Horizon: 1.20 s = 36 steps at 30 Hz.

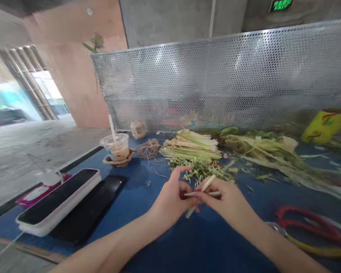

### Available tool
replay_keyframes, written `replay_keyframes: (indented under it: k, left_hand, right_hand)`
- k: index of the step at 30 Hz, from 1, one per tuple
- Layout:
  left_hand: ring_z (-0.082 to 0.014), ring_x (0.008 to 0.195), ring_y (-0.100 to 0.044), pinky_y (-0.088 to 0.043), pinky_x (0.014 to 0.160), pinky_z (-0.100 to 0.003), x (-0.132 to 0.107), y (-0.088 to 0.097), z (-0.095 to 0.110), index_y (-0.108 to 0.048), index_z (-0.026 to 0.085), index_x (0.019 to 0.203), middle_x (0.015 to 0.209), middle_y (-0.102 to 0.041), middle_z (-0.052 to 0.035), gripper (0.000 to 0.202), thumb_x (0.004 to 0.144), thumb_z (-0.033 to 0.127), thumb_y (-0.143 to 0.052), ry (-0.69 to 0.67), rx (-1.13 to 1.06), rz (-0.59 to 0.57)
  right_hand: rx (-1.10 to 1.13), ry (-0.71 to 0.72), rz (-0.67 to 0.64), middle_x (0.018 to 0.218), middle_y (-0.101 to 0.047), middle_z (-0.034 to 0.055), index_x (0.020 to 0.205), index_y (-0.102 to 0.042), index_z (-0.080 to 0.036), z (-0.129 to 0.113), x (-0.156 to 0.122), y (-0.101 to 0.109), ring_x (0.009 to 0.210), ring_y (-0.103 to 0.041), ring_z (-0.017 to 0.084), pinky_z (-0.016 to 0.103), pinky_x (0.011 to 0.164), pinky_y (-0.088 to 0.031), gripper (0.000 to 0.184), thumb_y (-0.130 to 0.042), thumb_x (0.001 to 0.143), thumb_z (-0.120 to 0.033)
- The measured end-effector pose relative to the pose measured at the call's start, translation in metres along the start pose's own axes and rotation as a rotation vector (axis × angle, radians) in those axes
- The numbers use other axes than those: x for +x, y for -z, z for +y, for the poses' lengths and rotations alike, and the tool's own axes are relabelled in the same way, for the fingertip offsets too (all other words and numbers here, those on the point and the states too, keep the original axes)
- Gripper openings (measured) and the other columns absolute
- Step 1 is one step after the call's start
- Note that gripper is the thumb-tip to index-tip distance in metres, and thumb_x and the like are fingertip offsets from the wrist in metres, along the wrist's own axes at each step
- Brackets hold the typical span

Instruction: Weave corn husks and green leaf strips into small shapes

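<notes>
Both my hands meet over the blue table [147, 185]. My left hand [170, 197] and my right hand [226, 199] are each closed in a pinch on a few thin pale stalks [206, 189] that cross between them. Just beyond my fingers lies a small heap of green trimmings [200, 170]. Behind it rests a stacked bundle of pale green stalks [191, 146].
A plastic cup with a straw [117, 147] and a coil of rubber bands [149, 148] stand at left, beside a white case [57, 201] and a dark tray [91, 208]. Loose leafy stems [272, 155] spread right. Red-handled scissors [307, 223] lie near my right forearm. A perforated metal screen [230, 79] backs the table.
</notes>
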State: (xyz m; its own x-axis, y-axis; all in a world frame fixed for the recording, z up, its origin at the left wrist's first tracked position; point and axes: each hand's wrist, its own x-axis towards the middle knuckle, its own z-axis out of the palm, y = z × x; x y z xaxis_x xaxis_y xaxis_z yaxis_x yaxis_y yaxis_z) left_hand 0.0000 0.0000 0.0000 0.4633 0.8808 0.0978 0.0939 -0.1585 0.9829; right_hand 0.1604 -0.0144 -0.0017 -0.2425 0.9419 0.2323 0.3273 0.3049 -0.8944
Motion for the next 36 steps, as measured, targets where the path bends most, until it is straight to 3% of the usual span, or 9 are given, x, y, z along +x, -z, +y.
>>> replay_keyframes:
  k: [5,11,17,21,25,30,33,36]
  left_hand:
    - [-0.0136,0.052,-0.061,-0.046,0.053,-0.024,-0.003,-0.006,0.003,-0.034,0.02,0.113,0.056,-0.052,0.0089,0.054,0.068,0.014,-0.063,0.0,-0.055,0.061]
    - [-0.0109,0.057,-0.06,-0.047,0.057,-0.022,0.0,-0.008,0.005,-0.048,0.014,0.093,0.066,-0.062,0.0009,0.027,0.07,0.016,-0.061,0.007,-0.079,0.041]
    - [-0.0121,0.055,-0.06,-0.047,0.053,-0.022,0.003,-0.006,0.001,-0.054,0.013,0.086,0.063,-0.061,-0.0002,0.022,0.071,0.026,-0.062,0.027,-0.044,0.032]
    - [-0.0143,0.052,-0.062,-0.049,0.053,-0.024,0.002,-0.007,-0.001,-0.055,0.014,0.085,0.05,-0.052,0.0055,0.021,0.071,0.028,-0.061,0.042,-0.066,0.059]
    - [-0.0149,0.054,-0.063,-0.05,0.056,-0.026,0.003,-0.007,-0.001,-0.055,0.014,0.087,0.057,-0.058,0.0029,0.022,0.07,0.026,-0.061,0.026,-0.104,0.062]
    - [-0.0165,0.058,-0.064,-0.05,0.059,-0.026,0.004,-0.005,-0.002,-0.054,0.013,0.097,0.059,-0.059,0.0012,0.03,0.073,0.031,-0.058,0.034,0.006,0.011]
    - [-0.0162,0.064,-0.064,-0.049,0.062,-0.025,0.004,-0.003,-0.003,-0.053,0.011,0.105,0.067,-0.064,-0.0029,0.035,0.076,0.031,-0.053,0.0,0.215,0.031]
    - [-0.0151,0.06,-0.062,-0.046,0.058,-0.023,0.002,0.003,0.002,-0.053,0.017,0.113,0.063,-0.066,-0.0006,0.039,0.077,0.033,-0.051,-0.073,0.501,0.081]
  right_hand:
    - [-0.084,0.018,0.117,0.069,-0.062,0.0005,0.061,-0.055,-0.019,-0.004,0.001,-0.002,0.055,-0.059,0.011,0.019,0.05,-0.049,0.015,-0.056,0.074,-0.027]
    - [-0.163,0.007,0.025,0.057,-0.059,-0.0019,0.075,-0.058,-0.02,0.0,0.005,0.007,0.043,-0.052,0.01,0.02,0.042,-0.041,0.024,-0.044,0.083,-0.037]
    - [-0.41,0.265,0.051,0.081,-0.066,0.0007,0.079,-0.059,-0.021,0.002,0.0,0.006,0.075,-0.062,0.013,0.022,0.067,-0.045,0.017,-0.043,0.085,-0.022]
    - [-0.593,0.444,0.083,0.082,-0.067,0.003,0.087,-0.06,-0.019,0.005,-0.005,0.004,0.074,-0.062,0.015,0.025,0.063,-0.045,0.02,-0.04,0.086,-0.017]
    - [-0.728,0.581,0.061,0.079,-0.066,0.0048,0.093,-0.059,-0.017,0.004,-0.007,0.005,0.068,-0.062,0.017,0.028,0.058,-0.046,0.023,-0.037,0.088,-0.018]
    - [-0.758,0.443,0.123,0.08,-0.068,0.0022,0.09,-0.06,-0.02,0.007,-0.006,0.007,0.067,-0.064,0.017,0.027,0.055,-0.045,0.021,-0.04,0.086,-0.021]
    - [-0.71,0.276,0.069,0.08,-0.067,0.0014,0.083,-0.06,-0.022,0.006,-0.004,0.007,0.07,-0.063,0.016,0.026,0.058,-0.046,0.019,-0.042,0.085,-0.023]
    - [-0.625,0.204,0.033,0.082,-0.066,0.0022,0.082,-0.06,-0.022,0.002,-0.002,0.007,0.076,-0.061,0.016,0.026,0.067,-0.046,0.019,-0.041,0.085,-0.023]
